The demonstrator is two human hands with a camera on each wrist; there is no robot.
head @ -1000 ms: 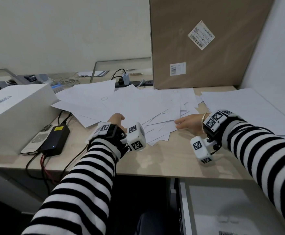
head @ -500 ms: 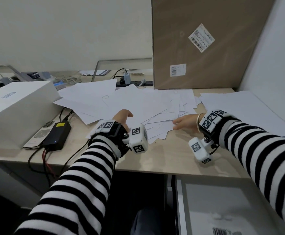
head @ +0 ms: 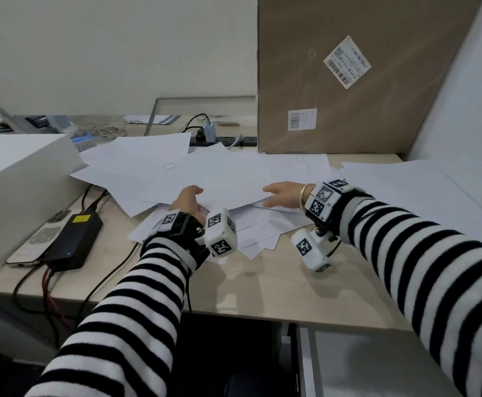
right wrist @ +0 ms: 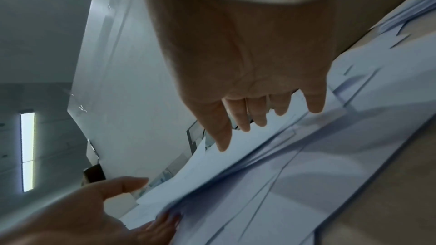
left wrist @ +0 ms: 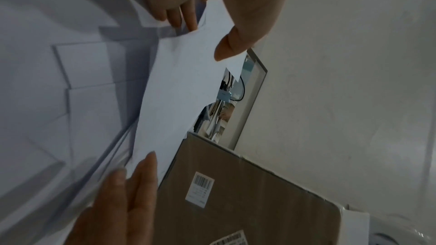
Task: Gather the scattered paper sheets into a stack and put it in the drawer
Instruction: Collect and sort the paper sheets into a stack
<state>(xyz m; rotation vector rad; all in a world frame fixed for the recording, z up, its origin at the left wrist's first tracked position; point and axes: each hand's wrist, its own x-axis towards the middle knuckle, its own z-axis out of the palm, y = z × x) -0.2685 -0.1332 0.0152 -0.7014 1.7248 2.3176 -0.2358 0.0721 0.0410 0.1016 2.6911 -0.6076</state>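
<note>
Several white paper sheets (head: 228,173) lie fanned across the desk. My left hand (head: 186,200) grips the near edge of the upper sheets, thumb on top and fingers (left wrist: 181,16) underneath, which the left wrist view shows plainly. My right hand (head: 277,194) holds the same bundle a little to the right, thumb over the edge and fingers slid beneath. The held edge is raised off the lower sheets (head: 257,233), which stay flat. More sheets (head: 405,184) lie at the right. The open drawer (head: 377,368) shows below the desk's front edge, at the lower right.
A white box (head: 19,179) stands at the left with a phone (head: 39,242) and a black power brick (head: 73,239) with cables beside it. A tall cardboard box (head: 348,81) leans at the back, next to a power strip (head: 222,141). A white wall closes the right side.
Both hands have closed in on the pile's near edge and taken hold of the upper sheets. That edge has come up off the desk.
</note>
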